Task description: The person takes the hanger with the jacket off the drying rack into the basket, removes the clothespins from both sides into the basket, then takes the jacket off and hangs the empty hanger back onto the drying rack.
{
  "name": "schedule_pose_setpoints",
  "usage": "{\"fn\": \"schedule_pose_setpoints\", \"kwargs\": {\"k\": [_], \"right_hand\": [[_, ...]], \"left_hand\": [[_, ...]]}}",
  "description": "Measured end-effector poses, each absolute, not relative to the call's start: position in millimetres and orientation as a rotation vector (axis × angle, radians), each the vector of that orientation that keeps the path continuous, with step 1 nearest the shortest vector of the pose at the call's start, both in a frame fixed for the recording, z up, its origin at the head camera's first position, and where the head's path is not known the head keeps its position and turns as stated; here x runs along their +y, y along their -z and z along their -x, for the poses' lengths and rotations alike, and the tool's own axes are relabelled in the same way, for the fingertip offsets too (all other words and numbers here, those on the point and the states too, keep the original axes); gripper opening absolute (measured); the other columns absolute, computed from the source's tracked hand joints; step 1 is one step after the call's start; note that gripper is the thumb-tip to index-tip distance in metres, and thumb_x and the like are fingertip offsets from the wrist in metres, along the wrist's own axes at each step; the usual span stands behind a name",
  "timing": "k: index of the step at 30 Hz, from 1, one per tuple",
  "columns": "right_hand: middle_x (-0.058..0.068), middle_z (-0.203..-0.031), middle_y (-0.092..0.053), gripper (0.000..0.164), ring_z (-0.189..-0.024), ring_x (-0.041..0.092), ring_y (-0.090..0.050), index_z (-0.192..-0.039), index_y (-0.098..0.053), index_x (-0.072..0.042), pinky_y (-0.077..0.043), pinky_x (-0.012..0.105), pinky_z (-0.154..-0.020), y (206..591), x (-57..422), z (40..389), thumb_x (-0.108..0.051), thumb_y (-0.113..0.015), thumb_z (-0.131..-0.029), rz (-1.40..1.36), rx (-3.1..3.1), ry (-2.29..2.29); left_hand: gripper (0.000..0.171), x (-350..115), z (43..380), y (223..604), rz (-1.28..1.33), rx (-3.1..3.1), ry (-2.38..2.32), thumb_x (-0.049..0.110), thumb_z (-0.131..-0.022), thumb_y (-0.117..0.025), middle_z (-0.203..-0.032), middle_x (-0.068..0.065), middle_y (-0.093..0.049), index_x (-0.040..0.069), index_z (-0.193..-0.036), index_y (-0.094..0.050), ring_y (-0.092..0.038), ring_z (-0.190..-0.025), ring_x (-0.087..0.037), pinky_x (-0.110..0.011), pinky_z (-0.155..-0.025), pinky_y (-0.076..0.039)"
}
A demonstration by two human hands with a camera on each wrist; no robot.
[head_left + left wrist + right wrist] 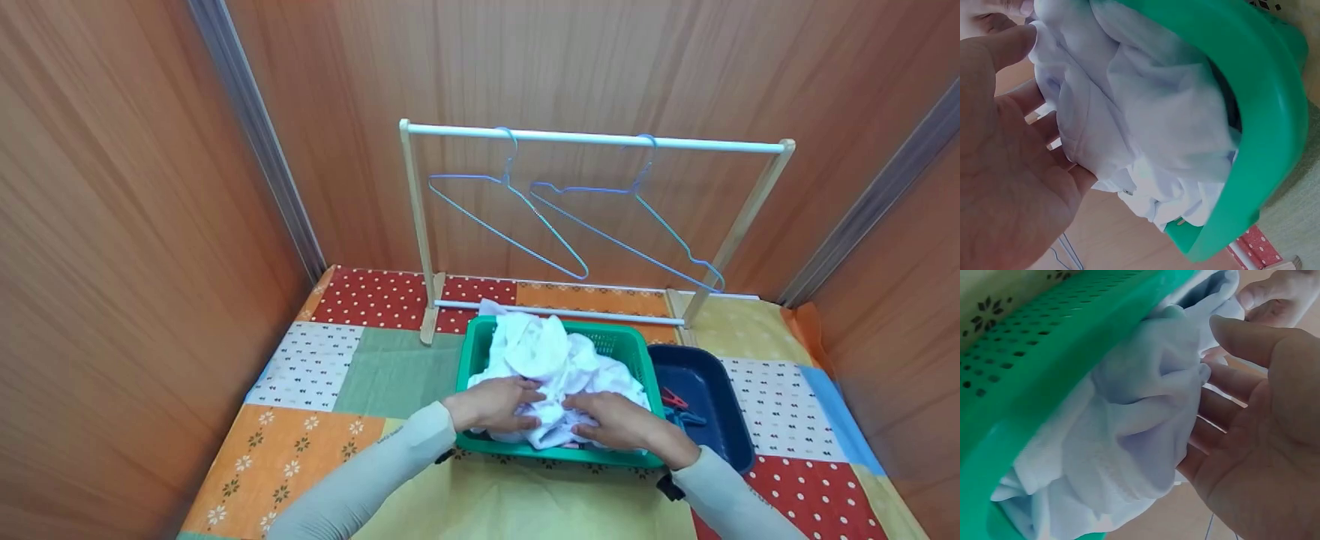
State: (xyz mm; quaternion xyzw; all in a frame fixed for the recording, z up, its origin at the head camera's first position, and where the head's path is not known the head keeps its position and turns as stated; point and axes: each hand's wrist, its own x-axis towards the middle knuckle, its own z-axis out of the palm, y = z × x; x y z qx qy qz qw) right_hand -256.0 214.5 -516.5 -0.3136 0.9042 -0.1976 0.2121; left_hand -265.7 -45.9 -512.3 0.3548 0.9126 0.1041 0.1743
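A heap of crumpled white cloth [536,349], apparently garments, fills a green plastic basket [510,448] with perforated walls. My left hand [499,405] touches the near left part of the heap, and my right hand [619,420] touches it on the near right, a small gap between them. In the left wrist view the left hand [1016,169] has its fingers loosely bent against a fold of fabric [1168,112], some tips hidden behind it. The right wrist view has the right hand [1264,433] with its thumb apart and its fingertips partly hidden behind the cloth [1145,416].
Behind the basket stands a rack with a white top rail [577,137]. From it hang a left wire hanger [480,219] and a right wire hanger [626,244]. A navy tray [724,390] holding red and blue clothespins [686,416] sits right of the basket. Wooden panels surround the patchwork-covered surface.
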Motion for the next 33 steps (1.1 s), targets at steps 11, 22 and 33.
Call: {"fn": "schedule_pose_setpoints", "kwargs": {"k": [11,22,33], "right_hand": [[0.007,-0.137,-0.061,0.043,-0.126,0.027,-0.057,-0.138,-0.055,-0.011,-0.050,0.047,-0.100,494,232,258,-0.028,-0.059,-0.099,0.988,2.690,0.704],[0.006,-0.136,-0.061,0.041,-0.127,0.029,-0.056,-0.135,-0.058,-0.015,-0.048,0.053,-0.102,479,241,270,-0.030,-0.061,-0.097,0.840,2.824,0.773],[0.007,-0.143,-0.056,0.045,-0.134,0.031,-0.050,-0.139,-0.054,-0.016,-0.045,0.054,-0.104,485,239,278,-0.030,-0.061,-0.097,0.845,2.834,0.768]], "left_hand": [[0.050,-65,277,487,-0.983,2.725,-0.638,0.047,-0.097,-0.056,-0.153,0.007,-0.046,0.029,-0.143,-0.051,-0.043,-0.142,-0.018,-0.044,-0.110,-0.043],[0.045,-88,333,485,-0.716,2.838,-0.913,0.037,-0.098,-0.060,-0.142,-0.001,-0.057,0.021,-0.139,-0.054,-0.052,-0.133,-0.022,-0.045,-0.107,-0.046],[0.054,-84,386,503,-0.462,2.746,-0.855,0.034,-0.096,-0.063,-0.149,0.000,-0.050,0.027,-0.146,-0.045,-0.047,-0.137,-0.025,-0.051,-0.111,-0.041]]}}
